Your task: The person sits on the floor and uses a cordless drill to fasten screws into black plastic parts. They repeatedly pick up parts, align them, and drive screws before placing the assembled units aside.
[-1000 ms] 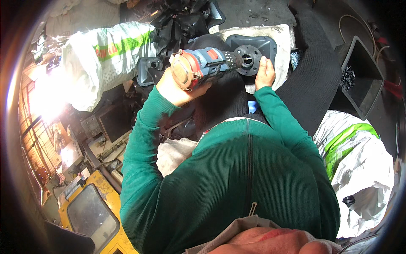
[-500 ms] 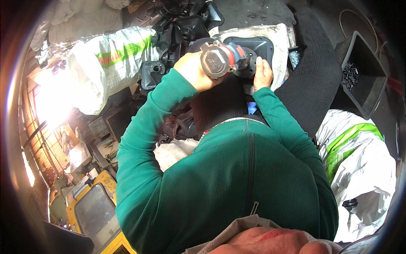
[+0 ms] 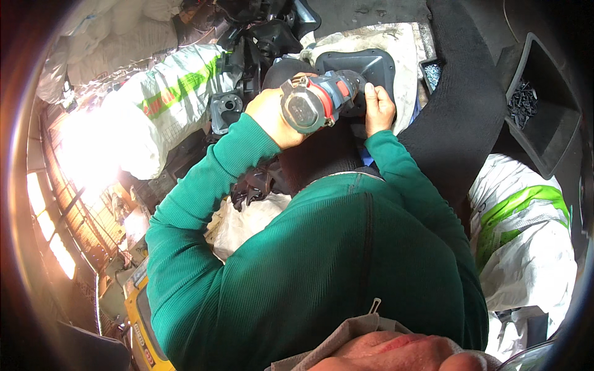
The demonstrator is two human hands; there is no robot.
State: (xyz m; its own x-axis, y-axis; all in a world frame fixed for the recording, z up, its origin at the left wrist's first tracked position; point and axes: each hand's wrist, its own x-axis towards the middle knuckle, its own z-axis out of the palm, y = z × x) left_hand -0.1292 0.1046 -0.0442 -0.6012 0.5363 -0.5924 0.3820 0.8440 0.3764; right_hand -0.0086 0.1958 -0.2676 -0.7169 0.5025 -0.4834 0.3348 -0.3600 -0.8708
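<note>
My left hand (image 3: 272, 117) is wrapped round a blue-and-red cordless drill (image 3: 322, 99), whose battery end faces up toward me. The drill's nose points away and to the right, over a black plastic part with a wide rectangular flange (image 3: 380, 62). My right hand (image 3: 378, 110) is closed at the near right edge of that part, with thumb and fingers beside the drill's front end. The drill hides the bit and the spot it meets. Beneath the part lies a whitish cloth (image 3: 405, 40) by my legs.
Black plastic parts (image 3: 272, 37) are heaped at the far left, beside a white-and-green sack (image 3: 179, 86). On the right, a black bin (image 3: 560, 123) holds dark screws (image 3: 523, 102). Small silvery pieces (image 3: 432, 74) lie nearer my leg. Another sack (image 3: 526, 229) stands at the right.
The drill's battery end has swung left and nearer, so its body slants more. My right hand has closed more at the part, its thumb nearer the drill's nose. The view has shifted slightly.
</note>
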